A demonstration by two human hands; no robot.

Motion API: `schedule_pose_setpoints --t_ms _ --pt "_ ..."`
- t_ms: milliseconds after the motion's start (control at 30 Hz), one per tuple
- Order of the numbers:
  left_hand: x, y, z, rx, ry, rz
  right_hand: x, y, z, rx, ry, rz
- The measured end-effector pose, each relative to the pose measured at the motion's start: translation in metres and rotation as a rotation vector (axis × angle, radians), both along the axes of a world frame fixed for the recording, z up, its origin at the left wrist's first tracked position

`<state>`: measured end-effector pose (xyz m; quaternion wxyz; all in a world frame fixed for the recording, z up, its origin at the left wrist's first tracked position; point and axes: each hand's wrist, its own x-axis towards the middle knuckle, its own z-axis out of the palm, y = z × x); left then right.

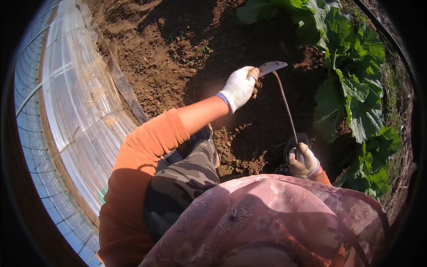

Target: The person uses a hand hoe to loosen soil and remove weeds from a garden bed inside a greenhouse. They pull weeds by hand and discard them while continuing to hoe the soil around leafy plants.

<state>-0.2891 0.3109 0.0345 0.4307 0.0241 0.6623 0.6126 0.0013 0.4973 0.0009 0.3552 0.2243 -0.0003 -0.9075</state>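
Observation:
A hand hoe with a flat metal blade (274, 67) and a thin bent neck (283, 96) is held between my two hands, above shaded soil. My right hand (304, 163), in a white knit glove with tan soiled fingers, grips the hoe at the near end of its neck; most of the handle is hidden in the fist. Stretched out ahead, my left hand (241, 86) wears a matching glove and pinches the left end of the blade. Brown soil clings to that glove's fingertips and to the blade.
Leafy green vegetables (355, 83) grow along the right side. Loose brown soil (160, 66) with small weeds spreads ahead. A low cover of clear plastic sheeting (83, 96) runs down the left, beside a greenhouse wall with wire mesh. My camouflage-clad leg (186, 167) and pink floral cloth (260, 213) fill the near part.

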Motion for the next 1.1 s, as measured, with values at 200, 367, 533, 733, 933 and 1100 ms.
schedule_pose_setpoints --t_ms 200,367,533,733,933,1100 --pt "-0.010 -0.023 -0.036 -0.054 -0.226 0.117 -0.015 -0.004 0.029 0.452 -0.065 0.174" --pt "-0.059 -0.076 -0.085 -0.316 0.312 -0.112 -0.043 -0.004 0.045 1.086 0.102 0.245" --pt "-0.054 -0.059 -0.024 -0.114 0.182 -0.174 -0.066 -0.012 0.061 1.344 0.041 0.320" --pt "-0.021 -0.015 -0.017 -0.650 0.535 -0.265 -0.062 -0.025 0.050 1.478 0.232 0.532" --pt "-0.016 -0.031 -0.045 -0.677 0.716 -0.347 -0.056 -0.029 0.038 1.646 0.373 0.669" --pt "-0.006 -0.041 -0.056 -0.539 0.881 -0.397 -0.041 -0.023 0.021 1.916 0.426 0.630"
